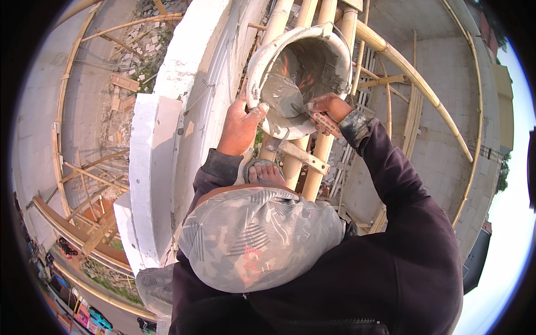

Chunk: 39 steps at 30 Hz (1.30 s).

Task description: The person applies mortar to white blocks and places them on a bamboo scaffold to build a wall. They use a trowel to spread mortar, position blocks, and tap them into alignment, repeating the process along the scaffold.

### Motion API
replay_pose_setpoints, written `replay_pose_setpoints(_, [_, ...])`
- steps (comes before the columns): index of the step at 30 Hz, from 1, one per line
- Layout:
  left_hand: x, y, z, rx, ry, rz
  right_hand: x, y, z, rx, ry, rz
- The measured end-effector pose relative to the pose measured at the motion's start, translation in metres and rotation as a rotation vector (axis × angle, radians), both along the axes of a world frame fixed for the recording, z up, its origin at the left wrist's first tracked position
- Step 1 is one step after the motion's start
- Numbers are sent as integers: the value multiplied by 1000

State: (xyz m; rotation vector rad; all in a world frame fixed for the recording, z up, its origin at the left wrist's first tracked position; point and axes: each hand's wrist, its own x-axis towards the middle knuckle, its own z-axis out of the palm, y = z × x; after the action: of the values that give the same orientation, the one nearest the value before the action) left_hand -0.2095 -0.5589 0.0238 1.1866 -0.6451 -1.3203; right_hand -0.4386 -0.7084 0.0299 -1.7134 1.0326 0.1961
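A white, mortar-smeared bucket [255,70] stands tilted toward me on the bamboo poles, with wet grey mortar [330,60] inside. My left hand [237,133] is closed on its near left rim, thumb over the edge. In my right hand [330,109], at the near right rim, is a trowel [285,96]; its ridged handle shows below the fingers. The trowel's blade lies in the mortar, which hides part of its outline. Just below the bucket, a pale wooden bar [304,156] rests across the poles.
Bamboo poles [292,170] run beneath my bare foot [265,172]. To the left is a white wall ledge [146,167], with rubble [120,103] far below. A curved bamboo rail [419,78] and a grey wall [446,72] are on the right.
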Motion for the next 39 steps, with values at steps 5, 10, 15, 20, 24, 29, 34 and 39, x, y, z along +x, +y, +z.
replay_pose_setpoints(5, [1,-3,-1,90,269,-29,-29,16,18,830,-373,-485])
replay_pose_setpoints(10, [-10,-13,6,149,410,-25,-42,-13,72,581,-361,-384])
replay_pose_setpoints(15, [-14,-18,18,213,216,-103,-58,-27,98,371,-285,-246])
replay_pose_setpoints(20, [12,-19,20,312,116,-173,-71,-28,101,254,-167,-208])
replay_pose_setpoints(24, [66,0,28,339,-80,-250,-76,-25,109,236,-160,-254])
replay_pose_setpoints(29, [166,62,62,411,-396,-394,-67,-25,136,141,-146,-310])
replay_pose_setpoints(34, [213,160,111,529,-570,-228,-38,-37,151,25,-181,-73])
replay_pose_setpoints(39, [211,283,137,559,-522,-296,33,-30,165,241,-264,18])
